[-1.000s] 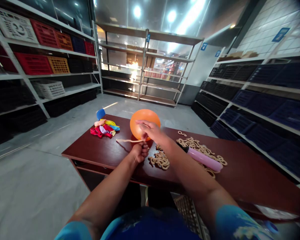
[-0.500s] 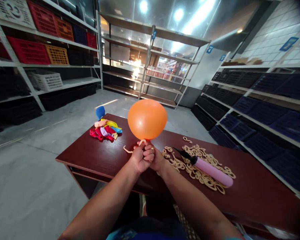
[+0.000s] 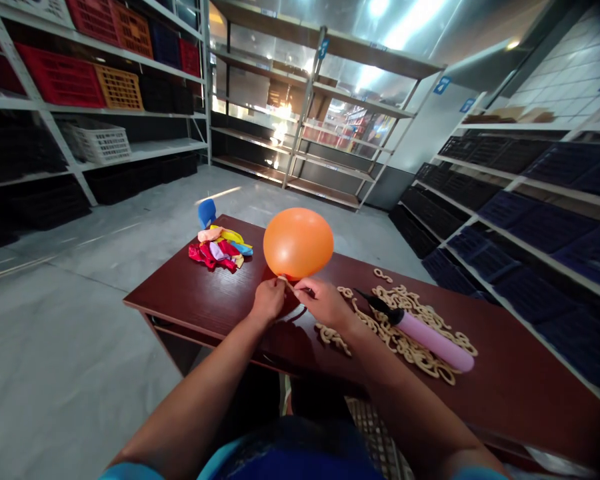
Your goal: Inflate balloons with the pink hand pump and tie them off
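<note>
An inflated orange balloon (image 3: 299, 243) stands above the table with its neck end down at my hands. My left hand (image 3: 270, 300) is closed at the balloon's neck, thumb and fingers pinched together. From there a short stretch of tan rubber band (image 3: 290, 287) runs to my right hand (image 3: 325, 301), whose thumb and forefinger pinch it. The knot area itself is mostly hidden by the fingers. Right of my hands lies a loose pile of tan rubber bands (image 3: 405, 347), with a pink hand pump (image 3: 435, 340) with a black nozzle resting across it.
Several flat, coloured balloons (image 3: 220, 248) lie heaped at the far left of the dark red table (image 3: 180, 287). A blue chair back (image 3: 207, 213) shows behind that corner. Shelves with crates (image 3: 60, 77) line the left, and racks of dark crates (image 3: 505, 227) the right.
My hands, clasped together before, have moved apart, with the band drawn between them. The band's loose end no longer hangs out on the left. The view has shifted slightly.
</note>
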The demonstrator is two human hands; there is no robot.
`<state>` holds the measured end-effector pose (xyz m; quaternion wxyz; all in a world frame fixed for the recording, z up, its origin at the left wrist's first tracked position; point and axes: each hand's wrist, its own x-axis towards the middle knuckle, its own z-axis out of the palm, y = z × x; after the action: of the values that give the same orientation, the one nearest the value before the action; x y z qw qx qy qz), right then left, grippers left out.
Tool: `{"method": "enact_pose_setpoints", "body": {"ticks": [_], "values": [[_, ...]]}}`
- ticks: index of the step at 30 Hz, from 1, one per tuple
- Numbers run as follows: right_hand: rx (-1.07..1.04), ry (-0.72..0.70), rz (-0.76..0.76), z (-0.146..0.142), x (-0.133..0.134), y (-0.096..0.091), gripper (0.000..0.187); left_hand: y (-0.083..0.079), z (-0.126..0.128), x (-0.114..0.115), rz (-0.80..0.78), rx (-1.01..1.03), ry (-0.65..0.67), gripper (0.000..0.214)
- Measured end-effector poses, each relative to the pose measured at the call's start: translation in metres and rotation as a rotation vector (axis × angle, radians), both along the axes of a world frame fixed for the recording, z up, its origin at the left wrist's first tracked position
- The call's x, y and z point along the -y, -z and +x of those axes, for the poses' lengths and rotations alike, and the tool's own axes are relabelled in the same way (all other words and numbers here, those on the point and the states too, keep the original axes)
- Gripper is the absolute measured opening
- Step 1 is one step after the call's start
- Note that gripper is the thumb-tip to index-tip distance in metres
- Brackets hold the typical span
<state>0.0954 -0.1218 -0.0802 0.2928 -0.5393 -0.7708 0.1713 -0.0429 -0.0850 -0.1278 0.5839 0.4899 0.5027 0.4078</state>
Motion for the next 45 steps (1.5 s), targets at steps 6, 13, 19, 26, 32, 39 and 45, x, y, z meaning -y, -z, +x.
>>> {"method": "enact_pose_setpoints", "body": {"ticks": [6,13,19,26,32,39,45], "values": [[0.103,-0.105,0.095,-0.009,0.000,-0.010,0.019,0.016,0.007,0.001,0.198,-0.180,-0.087,0.032],[-0.353,0.093,-0.196,-0.008,-0.009,0.010,0.023,0.016,0.011,0.010,0.311,-0.142,-0.023,0.023],[-0.197,0.048,-0.137,0.002,-0.004,-0.003,0.015,0.009,0.015,0.018,0.383,-0.138,0.009,0.021],[-0.014,0.223,0.234,0.006,0.003,0.005,0.010,-0.002,0.037,0.031,0.098,0.305,0.076,0.029],[-0.021,0.198,0.305,0.009,0.016,0.002,0.011,-0.002,0.044,0.037,0.037,0.475,0.083,0.030],[-0.409,0.073,0.003,0.027,0.020,-0.002,0.020,-0.007,0.048,0.045,-0.022,0.496,0.080,0.029],[-0.556,0.069,-0.174,0.033,0.022,0.004,0.026,-0.003,0.055,0.053,-0.019,0.479,0.113,0.036]]}}
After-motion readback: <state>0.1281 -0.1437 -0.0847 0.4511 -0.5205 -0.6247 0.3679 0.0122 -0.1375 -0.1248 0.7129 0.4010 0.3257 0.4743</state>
